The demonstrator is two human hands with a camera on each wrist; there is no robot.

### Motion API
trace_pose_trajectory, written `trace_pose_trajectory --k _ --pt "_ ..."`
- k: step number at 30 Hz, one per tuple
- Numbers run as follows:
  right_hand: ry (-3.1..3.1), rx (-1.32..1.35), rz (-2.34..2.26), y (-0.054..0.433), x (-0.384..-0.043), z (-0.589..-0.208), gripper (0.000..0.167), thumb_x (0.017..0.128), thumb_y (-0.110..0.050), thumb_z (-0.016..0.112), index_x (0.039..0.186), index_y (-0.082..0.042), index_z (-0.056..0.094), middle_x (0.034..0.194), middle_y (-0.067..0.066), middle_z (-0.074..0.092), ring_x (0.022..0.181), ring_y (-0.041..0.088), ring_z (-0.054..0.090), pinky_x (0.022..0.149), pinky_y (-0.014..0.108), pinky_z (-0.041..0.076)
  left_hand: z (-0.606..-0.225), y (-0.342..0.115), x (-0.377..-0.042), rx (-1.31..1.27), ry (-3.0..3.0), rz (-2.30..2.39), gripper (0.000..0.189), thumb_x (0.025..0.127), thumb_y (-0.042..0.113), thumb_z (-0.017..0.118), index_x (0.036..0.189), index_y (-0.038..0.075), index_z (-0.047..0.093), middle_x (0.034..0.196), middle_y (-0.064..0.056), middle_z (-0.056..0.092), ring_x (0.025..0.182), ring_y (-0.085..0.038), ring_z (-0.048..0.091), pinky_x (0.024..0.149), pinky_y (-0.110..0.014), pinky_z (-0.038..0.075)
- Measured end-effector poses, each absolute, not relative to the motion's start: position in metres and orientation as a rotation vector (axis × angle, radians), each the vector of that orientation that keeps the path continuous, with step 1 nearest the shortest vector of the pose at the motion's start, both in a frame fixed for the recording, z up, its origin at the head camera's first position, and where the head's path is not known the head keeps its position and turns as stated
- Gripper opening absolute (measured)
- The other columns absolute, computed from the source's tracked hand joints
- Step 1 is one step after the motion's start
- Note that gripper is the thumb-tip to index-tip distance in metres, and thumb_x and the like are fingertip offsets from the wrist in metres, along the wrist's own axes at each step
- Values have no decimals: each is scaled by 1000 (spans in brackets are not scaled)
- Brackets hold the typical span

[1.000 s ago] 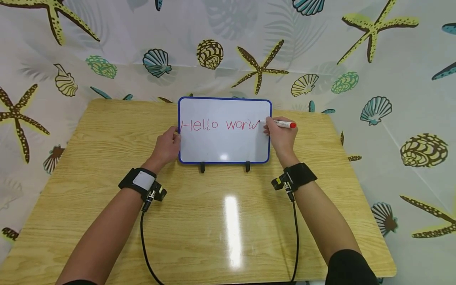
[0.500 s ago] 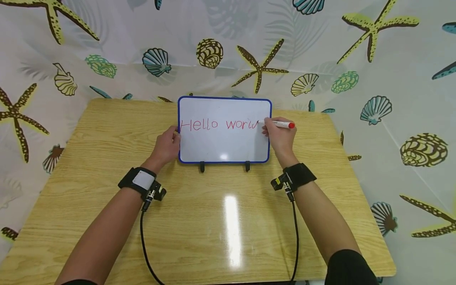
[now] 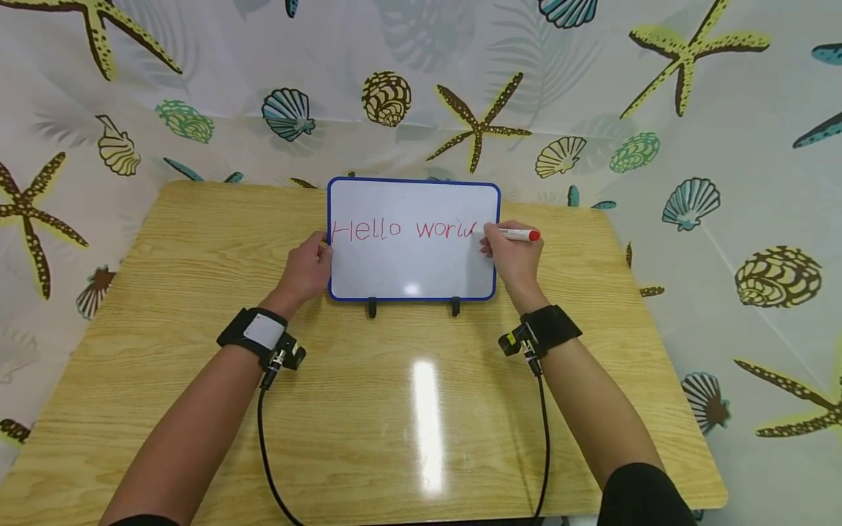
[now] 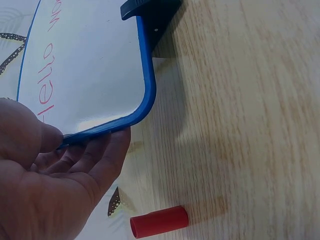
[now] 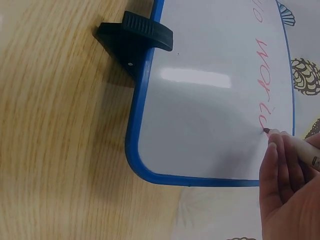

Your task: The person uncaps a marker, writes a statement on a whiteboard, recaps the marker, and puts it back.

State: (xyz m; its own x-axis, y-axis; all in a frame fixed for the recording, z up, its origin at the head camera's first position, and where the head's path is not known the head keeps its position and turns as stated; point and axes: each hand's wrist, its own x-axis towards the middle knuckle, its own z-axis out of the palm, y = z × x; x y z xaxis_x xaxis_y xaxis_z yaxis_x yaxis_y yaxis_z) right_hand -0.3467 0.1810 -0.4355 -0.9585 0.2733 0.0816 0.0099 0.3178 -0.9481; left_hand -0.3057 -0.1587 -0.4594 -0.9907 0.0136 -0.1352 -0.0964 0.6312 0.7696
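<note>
A small whiteboard (image 3: 413,267) with a blue rim stands tilted back on the table, bearing red handwriting (image 3: 404,230) that begins "Hello wor". My left hand (image 3: 308,267) grips its left edge, thumb at the front and fingers behind, as the left wrist view shows. Between the thumb and fingers of my right hand (image 3: 516,256) is a white marker (image 3: 520,234) with a red end. In the right wrist view, the marker's dark tip (image 5: 266,130) is at the last letter; whether it touches the board there is hard to tell.
Black stand clips (image 3: 372,307) hold the board's lower rim. A red marker cap (image 4: 160,222) lies on the wooden table (image 3: 368,424) near my left hand. Cables (image 3: 542,438) run from both wrist cameras toward the front edge. A patterned cloth (image 3: 230,58) hangs behind.
My right hand has shifted slightly left and down with the marker, its tip moving along the last letter. The left hand keeps its grip on the board's edge.
</note>
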Motion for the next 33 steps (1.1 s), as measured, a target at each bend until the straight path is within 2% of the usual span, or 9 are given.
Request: trace_pose_trajectory --k 9,33 --pt "-2356 -259 1692 181 -343 -437 21 95 -24 71 96 -3 73 86 13 75 70 20 72 68 28 60 -460 -159 -306 -70 2711 1287 46 113 18 31 154 -2 33 128 -26 57 106 -36 57 88 -45 50" --pt "-2358 -259 1697 183 -342 -439 22 95 -24 71 98 -2 73 87 14 75 69 19 73 68 28 60 -459 -158 -306 -79 2716 1301 44 113 18 31 152 -2 36 123 -25 59 102 -35 57 83 -42 49"
